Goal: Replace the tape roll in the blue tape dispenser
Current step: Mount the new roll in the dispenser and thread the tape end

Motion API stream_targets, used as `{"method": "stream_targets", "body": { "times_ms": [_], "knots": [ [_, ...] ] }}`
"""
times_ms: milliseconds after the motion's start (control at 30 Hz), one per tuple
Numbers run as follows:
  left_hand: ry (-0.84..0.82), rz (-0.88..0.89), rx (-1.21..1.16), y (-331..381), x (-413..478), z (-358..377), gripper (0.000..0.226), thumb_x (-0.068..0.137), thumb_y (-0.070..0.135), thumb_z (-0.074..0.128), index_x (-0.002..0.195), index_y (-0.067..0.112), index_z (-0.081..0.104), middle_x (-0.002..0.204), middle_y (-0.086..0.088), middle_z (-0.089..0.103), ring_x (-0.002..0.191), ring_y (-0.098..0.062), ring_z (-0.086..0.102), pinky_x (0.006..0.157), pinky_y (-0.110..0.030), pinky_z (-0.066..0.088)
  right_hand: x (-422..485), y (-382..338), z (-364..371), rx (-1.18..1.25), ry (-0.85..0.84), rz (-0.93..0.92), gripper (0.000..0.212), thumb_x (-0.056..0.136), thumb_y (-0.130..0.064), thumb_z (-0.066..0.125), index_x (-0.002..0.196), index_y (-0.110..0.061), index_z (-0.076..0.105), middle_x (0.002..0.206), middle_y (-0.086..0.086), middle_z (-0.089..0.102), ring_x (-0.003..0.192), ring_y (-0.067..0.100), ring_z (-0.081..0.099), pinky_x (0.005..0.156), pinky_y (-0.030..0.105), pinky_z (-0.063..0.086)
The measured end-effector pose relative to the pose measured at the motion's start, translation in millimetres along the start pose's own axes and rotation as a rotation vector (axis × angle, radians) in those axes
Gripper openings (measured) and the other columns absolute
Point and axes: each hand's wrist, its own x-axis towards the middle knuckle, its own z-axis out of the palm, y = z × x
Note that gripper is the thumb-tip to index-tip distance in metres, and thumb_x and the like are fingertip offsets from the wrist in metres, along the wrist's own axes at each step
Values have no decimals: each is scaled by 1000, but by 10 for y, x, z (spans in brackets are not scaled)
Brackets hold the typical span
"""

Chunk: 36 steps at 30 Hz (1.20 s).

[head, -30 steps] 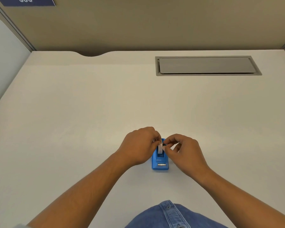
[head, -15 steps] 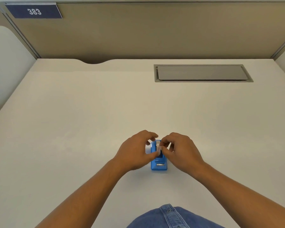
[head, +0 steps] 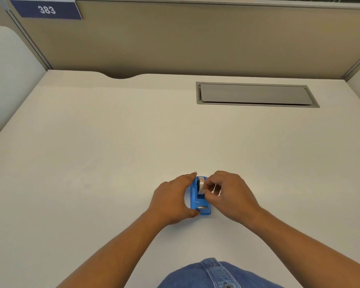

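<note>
A small blue tape dispenser point(head: 195, 201) stands on the white desk point(head: 112, 163), its metal cutter facing me. A clear tape roll point(head: 200, 185) sits upright in its slot. My left hand point(head: 173, 199) wraps the dispenser's left side, thumb at the near corner and fingers along the far end. My right hand point(head: 230, 193) is at the right side, with thumb and forefinger pinched on the roll's edge.
A grey cable hatch point(head: 256, 94) is set into the desk at the back right. Beige partition walls close off the back and sides, with a blue sign reading 383 point(head: 47, 10) at the top left. A denim shirt point(head: 214, 273) shows at the bottom edge.
My left hand has moved from the roll down onto the dispenser's side. The roll now sits lower in the slot. The camera has tilted up a little.
</note>
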Motion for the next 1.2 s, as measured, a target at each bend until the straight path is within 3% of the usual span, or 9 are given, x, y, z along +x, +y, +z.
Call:
{"method": "stream_targets", "body": {
  "times_ms": [667, 933, 1200],
  "knots": [
    [23, -23, 26, 91, -35, -32, 96, 56, 54, 77, 140, 35, 34, 140, 13, 52, 116, -14, 57, 92, -32, 48, -228, -80, -5, -70, -2, -34, 9, 79, -25, 66, 75, -33, 65, 78, -12, 63, 69, 12, 60, 65, 35, 55],
    [18, -59, 14, 98, -62, -10, 100, 58, 56, 79, 144, 34, 31, 146, 11, 48, 126, -15, 52, 100, -36, 45, -402, -26, 115, -138, -13, -79, 5, 81, -31, 64, 77, -31, 68, 78, -12, 62, 66, 9, 56, 57, 27, 49],
    [8, -66, 27, 95, -57, 22, 105, 57, 55, 81, 145, 34, 28, 148, 10, 46, 127, -16, 51, 101, -37, 45, -583, 20, 241, -263, 16, -135, 12, 85, -36, 58, 86, -32, 70, 82, -13, 63, 68, 9, 57, 59, 27, 54]
  ]
}}
